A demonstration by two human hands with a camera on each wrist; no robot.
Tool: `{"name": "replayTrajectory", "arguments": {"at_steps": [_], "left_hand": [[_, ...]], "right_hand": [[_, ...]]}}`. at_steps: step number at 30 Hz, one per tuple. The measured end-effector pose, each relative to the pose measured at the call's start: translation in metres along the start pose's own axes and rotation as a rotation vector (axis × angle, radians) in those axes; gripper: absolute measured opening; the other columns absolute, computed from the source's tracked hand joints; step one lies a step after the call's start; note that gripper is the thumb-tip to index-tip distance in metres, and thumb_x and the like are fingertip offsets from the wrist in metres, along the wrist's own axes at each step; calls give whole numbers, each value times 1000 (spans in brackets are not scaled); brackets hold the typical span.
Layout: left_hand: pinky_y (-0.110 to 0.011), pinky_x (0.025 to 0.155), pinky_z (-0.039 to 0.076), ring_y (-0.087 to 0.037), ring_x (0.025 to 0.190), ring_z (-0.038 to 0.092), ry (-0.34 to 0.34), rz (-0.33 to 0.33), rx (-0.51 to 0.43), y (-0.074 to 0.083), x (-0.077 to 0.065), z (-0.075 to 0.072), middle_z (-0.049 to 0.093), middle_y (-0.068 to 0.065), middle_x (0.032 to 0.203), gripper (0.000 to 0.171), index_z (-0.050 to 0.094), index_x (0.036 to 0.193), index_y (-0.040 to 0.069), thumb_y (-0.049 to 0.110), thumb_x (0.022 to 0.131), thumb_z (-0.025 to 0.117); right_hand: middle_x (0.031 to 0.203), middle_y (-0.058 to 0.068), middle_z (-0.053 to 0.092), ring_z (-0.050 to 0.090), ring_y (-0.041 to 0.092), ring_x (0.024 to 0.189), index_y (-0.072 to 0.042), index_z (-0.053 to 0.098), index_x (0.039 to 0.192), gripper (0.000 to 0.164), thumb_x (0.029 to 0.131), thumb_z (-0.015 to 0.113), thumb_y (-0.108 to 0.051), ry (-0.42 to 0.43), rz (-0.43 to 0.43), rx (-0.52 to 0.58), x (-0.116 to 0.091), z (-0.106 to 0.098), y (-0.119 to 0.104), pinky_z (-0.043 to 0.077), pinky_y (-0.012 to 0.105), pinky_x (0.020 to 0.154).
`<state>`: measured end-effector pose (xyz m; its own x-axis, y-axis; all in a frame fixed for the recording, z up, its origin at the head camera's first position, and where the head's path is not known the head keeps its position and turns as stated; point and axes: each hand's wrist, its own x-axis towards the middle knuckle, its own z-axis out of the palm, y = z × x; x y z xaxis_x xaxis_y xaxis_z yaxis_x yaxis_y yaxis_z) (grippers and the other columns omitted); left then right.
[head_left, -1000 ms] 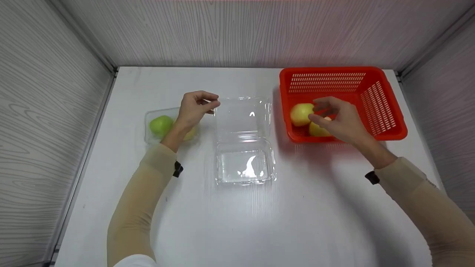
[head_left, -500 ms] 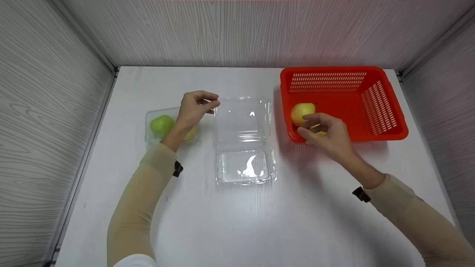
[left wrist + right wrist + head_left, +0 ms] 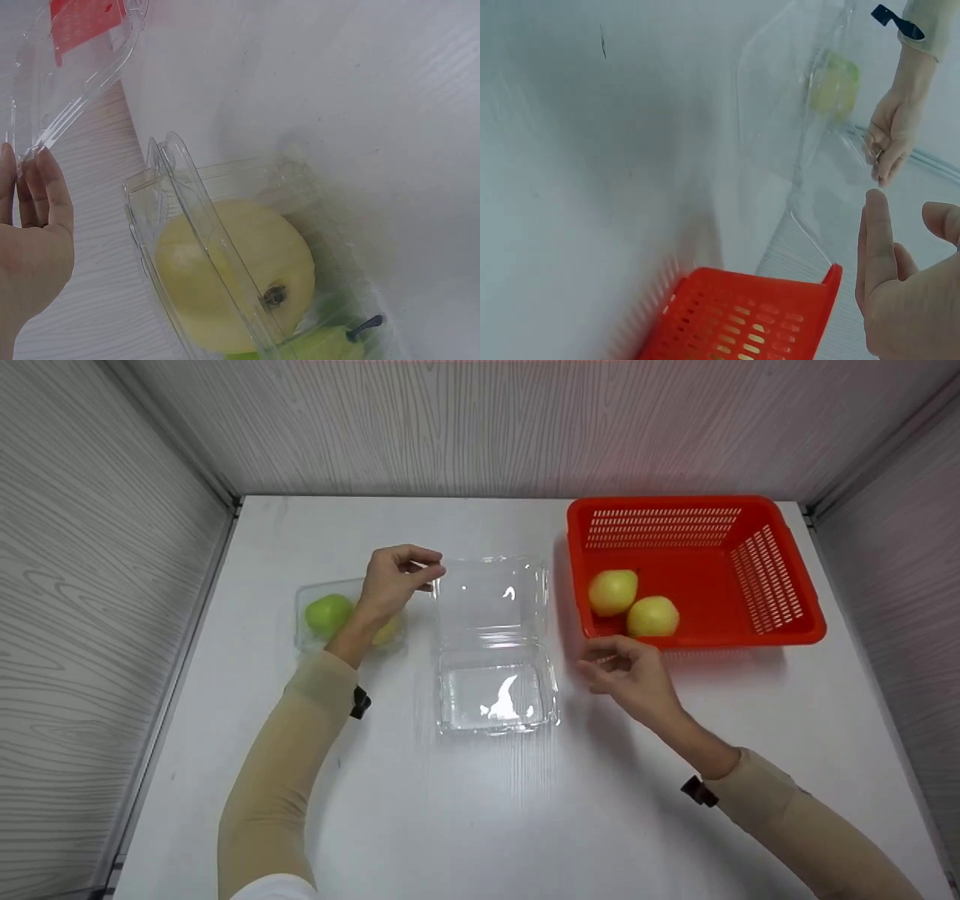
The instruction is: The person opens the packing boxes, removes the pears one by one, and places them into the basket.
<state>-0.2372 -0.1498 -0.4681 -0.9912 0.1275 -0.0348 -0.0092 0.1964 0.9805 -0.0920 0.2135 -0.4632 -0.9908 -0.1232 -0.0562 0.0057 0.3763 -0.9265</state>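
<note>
My left hand (image 3: 394, 581) pinches the raised lid's left edge on a clear plastic clamshell container (image 3: 495, 639), which stands open in the middle of the table with nothing inside. The left wrist view shows thumb and fingers at that clear edge. My right hand (image 3: 630, 679) holds nothing; its fingers are loosely bent in front of the near left corner of a red plastic basket (image 3: 735, 640). Inside the basket, two yellow, pear-like fruits (image 3: 613, 592) lie together at the left. In the right wrist view the fingers (image 3: 877, 240) extend toward the clamshell.
A second clear clamshell (image 3: 139, 225) sits left of the first, partly under my left forearm. It contains a green fruit (image 3: 328, 615) and a yellow fruit (image 3: 232, 270). Wood-grain panels (image 3: 450, 427) enclose the white table (image 3: 465, 825) at the back and sides.
My right hand has moved from over the fruits in the basket, left and toward me, past the basket's front rim. Both fruits now show fully. The left hand has stayed put.
</note>
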Motion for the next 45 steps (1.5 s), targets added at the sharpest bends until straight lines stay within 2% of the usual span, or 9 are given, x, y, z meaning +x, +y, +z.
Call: {"name": "replayTrajectory", "arguments": {"at_steps": [2, 6, 9, 13, 28, 31, 38, 41, 45], "left_hand": [[-21, 78, 66, -25, 96, 73, -2, -2, -7, 0, 0, 1, 75, 2, 103, 27, 77, 116, 2, 15, 93, 82], [-21, 78, 66, -21, 93, 73, -9, 4, -8, 0, 0, 0, 74, 3, 102, 28, 77, 117, 1, 14, 93, 83], [-21, 77, 66, -16, 89, 73, -13, 12, -9, 0, 1, 0, 74, 2, 102, 29, 76, 117, 0, 14, 93, 82], [-21, 77, 66, -15, 89, 73, -12, 5, -17, 1, 0, 1, 75, 0, 103, 28, 76, 117, 0, 13, 93, 82], [-20, 77, 66, -18, 91, 73, -19, -2, -7, -3, 0, 0, 75, 0, 104, 28, 76, 118, 0, 12, 93, 82], [-20, 78, 66, -19, 92, 73, -19, -10, -8, -2, 0, 1, 75, -1, 105, 28, 76, 118, 1, 12, 93, 82], [-20, 78, 66, -11, 88, 71, -25, -19, -12, -3, 0, 1, 74, 0, 107, 28, 76, 119, 0, 10, 93, 81], [-20, 78, 66, -9, 87, 71, -21, -28, -19, -3, 1, 2, 74, -4, 109, 27, 76, 119, 0, 7, 93, 80], [-19, 78, 66, -8, 88, 71, -17, -62, -20, -4, 2, 1, 73, -16, 120, 28, 75, 122, 0, 5, 94, 78]], "right_hand": [[112, 22, 74, 73, 17, 88, 3, 71, 126, 35, 94, 79, -9, -18, 22, 23, -3, 7, 7, 68, 25, 70], [115, 24, 75, 75, 23, 92, 4, 69, 128, 37, 94, 79, -8, -41, 43, 29, -7, 19, 19, 68, 26, 72], [117, 25, 74, 76, 30, 95, 4, 69, 129, 39, 94, 79, -6, -31, 54, 47, -7, 26, 25, 69, 27, 72], [120, 26, 73, 75, 34, 97, 6, 68, 131, 41, 93, 79, -2, -16, 85, 92, -7, 33, 30, 69, 28, 72], [129, 33, 66, 75, 13, 85, 11, 63, 135, 48, 90, 77, 5, -53, 196, 217, -7, 52, 41, 69, 30, 74], [130, 34, 65, 75, 13, 84, 11, 63, 136, 49, 89, 77, 6, -61, 213, 239, -7, 53, 41, 69, 30, 74], [126, 34, 64, 73, 12, 80, 10, 60, 140, 55, 87, 76, 10, -56, 256, 300, -6, 55, 42, 70, 30, 73], [125, 34, 65, 73, 10, 79, 10, 60, 140, 55, 87, 77, 10, -57, 258, 299, -6, 55, 42, 70, 30, 73], [124, 33, 66, 74, 9, 80, 10, 61, 140, 55, 87, 77, 9, -59, 256, 293, -6, 54, 44, 70, 31, 73]]}}
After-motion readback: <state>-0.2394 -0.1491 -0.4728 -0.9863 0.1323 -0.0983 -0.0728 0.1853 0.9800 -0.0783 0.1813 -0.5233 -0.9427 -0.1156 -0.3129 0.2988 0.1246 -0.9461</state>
